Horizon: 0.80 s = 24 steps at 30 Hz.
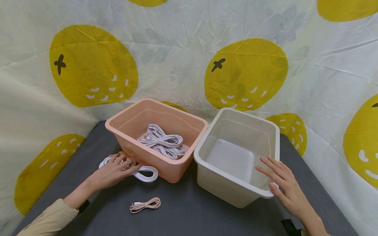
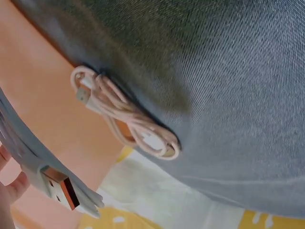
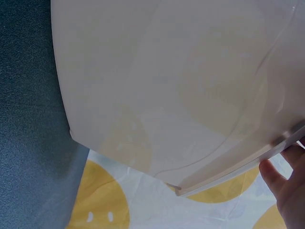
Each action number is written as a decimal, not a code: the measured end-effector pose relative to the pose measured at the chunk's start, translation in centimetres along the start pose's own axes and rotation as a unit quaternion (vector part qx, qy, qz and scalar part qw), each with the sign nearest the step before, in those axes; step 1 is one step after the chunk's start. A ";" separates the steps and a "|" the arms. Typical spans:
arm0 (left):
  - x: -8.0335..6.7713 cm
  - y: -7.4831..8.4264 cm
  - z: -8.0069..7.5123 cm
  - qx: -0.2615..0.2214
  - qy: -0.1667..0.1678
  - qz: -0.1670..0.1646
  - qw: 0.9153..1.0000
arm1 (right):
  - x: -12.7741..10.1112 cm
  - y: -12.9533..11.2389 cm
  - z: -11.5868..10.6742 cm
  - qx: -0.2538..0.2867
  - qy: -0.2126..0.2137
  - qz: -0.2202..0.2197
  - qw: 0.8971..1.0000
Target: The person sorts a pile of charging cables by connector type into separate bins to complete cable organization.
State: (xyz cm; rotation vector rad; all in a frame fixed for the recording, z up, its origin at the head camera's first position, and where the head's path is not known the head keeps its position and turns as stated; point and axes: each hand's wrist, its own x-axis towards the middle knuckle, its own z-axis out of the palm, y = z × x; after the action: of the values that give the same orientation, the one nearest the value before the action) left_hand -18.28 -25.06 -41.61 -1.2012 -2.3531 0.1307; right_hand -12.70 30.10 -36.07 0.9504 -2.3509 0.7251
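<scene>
left hand (image 1: 113,170) rests on white cable coil (image 1: 144,172), grip unclear, coil partly hidden | coil touches pink bin (image 1: 177,170) on worktop (image 1: 183,213) | right hand (image 1: 284,183) fingers straight at white bin (image 1: 203,154) rim | pink cable (image 1: 145,205) lies apart

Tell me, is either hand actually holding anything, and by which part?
The left hand grips the coiled white cable at its looped middle. The right hand holds nothing; its straight fingers rest at the white bin's rim.
</scene>
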 end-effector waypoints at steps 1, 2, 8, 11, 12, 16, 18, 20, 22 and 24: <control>0.0 0.0 -0.2 0.000 -0.004 -0.004 1.000 | 0.0 0.0 0.0 0.000 0.000 0.000 1.000; -0.1 -0.1 -0.4 0.000 -0.009 -0.007 1.000 | 0.0 0.0 0.0 0.000 0.000 0.000 1.000; -0.1 -0.3 -2.0 0.011 -0.024 -0.025 0.999 | -0.1 0.0 0.1 0.000 0.001 -0.001 1.000; 0.0 -0.3 -2.8 0.020 -0.018 -0.025 0.999 | -0.1 0.0 0.1 0.000 0.002 -0.003 1.000; 0.1 -0.3 -3.0 0.022 -0.015 -0.023 0.999 | -0.1 0.0 0.1 0.001 0.003 -0.003 1.000; 0.3 -0.5 -4.1 0.030 0.002 -0.011 0.999 | -0.1 0.0 0.1 0.002 0.004 -0.007 1.000; 0.5 -0.6 -4.6 0.035 0.013 -0.003 0.999 | -0.1 0.0 0.1 0.002 0.005 -0.007 1.000; 0.6 -0.8 -5.1 0.036 0.024 0.004 0.999 | -0.1 0.0 0.1 0.002 0.005 -0.008 1.000; 0.7 -0.9 -5.6 0.038 0.033 0.007 0.999 | -0.1 0.0 0.1 0.003 0.006 -0.008 1.000; 0.9 -1.1 -6.1 0.043 0.036 0.007 0.998 | -0.1 0.1 0.1 0.002 0.006 -0.008 1.000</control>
State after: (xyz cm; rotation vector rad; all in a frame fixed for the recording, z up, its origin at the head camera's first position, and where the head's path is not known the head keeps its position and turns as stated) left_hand -16.67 -25.84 -35.67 -1.1627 -2.2533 0.1883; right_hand -12.70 30.10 -36.26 0.9634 -2.3303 0.7286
